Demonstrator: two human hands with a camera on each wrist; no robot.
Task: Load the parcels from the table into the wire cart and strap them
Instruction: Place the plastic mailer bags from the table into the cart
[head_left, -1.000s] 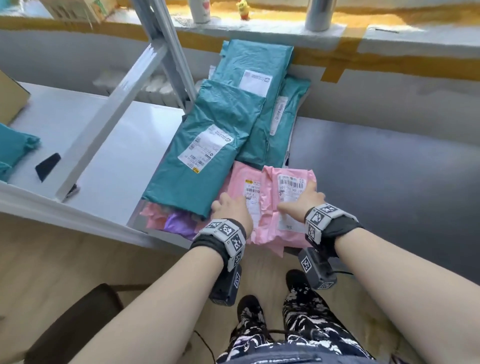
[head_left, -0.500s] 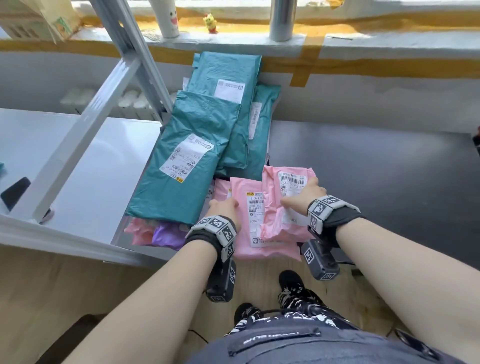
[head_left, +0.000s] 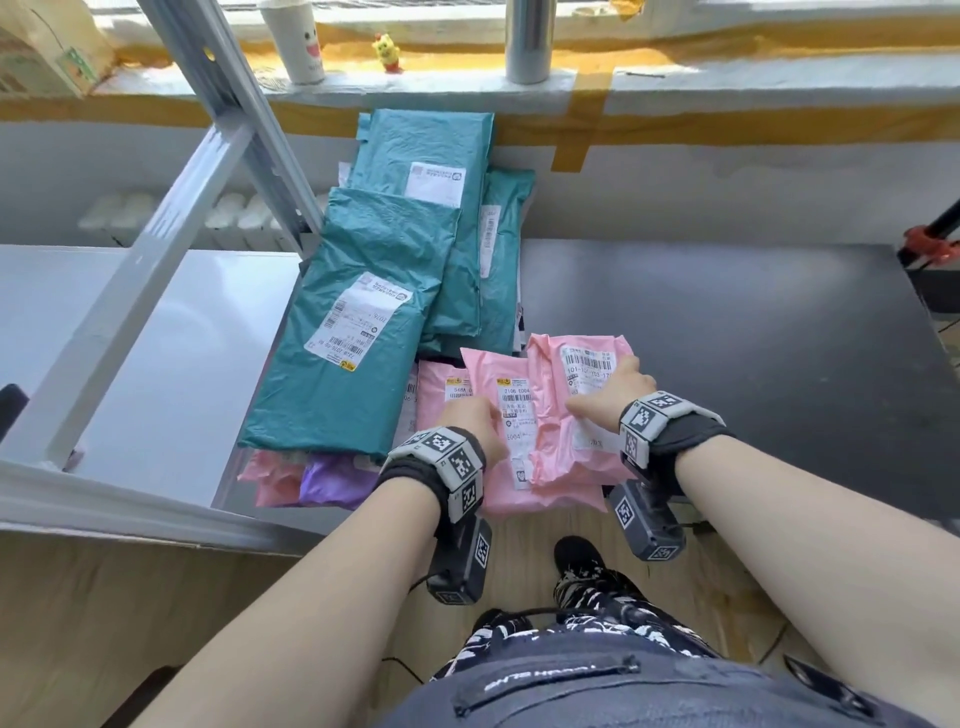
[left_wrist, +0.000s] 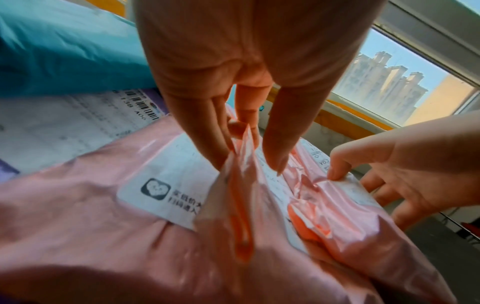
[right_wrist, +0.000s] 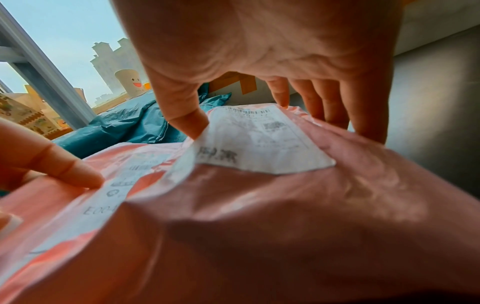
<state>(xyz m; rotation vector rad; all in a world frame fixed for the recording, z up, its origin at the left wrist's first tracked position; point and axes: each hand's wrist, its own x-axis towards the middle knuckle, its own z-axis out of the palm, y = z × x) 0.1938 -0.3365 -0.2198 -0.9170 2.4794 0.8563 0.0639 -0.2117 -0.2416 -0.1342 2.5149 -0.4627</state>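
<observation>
You have the pink parcels (head_left: 540, 431) in hand at the near edge of the table (head_left: 753, 364), stacked and overlapping, the upper one lying to the right on the lower. Your left hand (head_left: 475, 423) pinches the left edge of the bundle, thumb on top and fingers (left_wrist: 210, 131) curled against the plastic; your right hand (head_left: 613, 397) presses its thumb on the upper parcel's label, and the other fingers (right_wrist: 335, 102) wrap over its far side. This looks like the pick-up step: the pink bundle is gripped but not yet off the table, and no wire cart is in view. Next, lift both mailers together, keeping them squeezed so the slick plastic does not slide apart.

On the labels you can read "2108 E004" and "E004" on the lower pink parcel, "101-10…Y03-17" on the upper, and "548A" on a third pink one at the left. Beyond them lie the teal parcels (head_left: 363, 332), whose labels are too small to read.
</observation>
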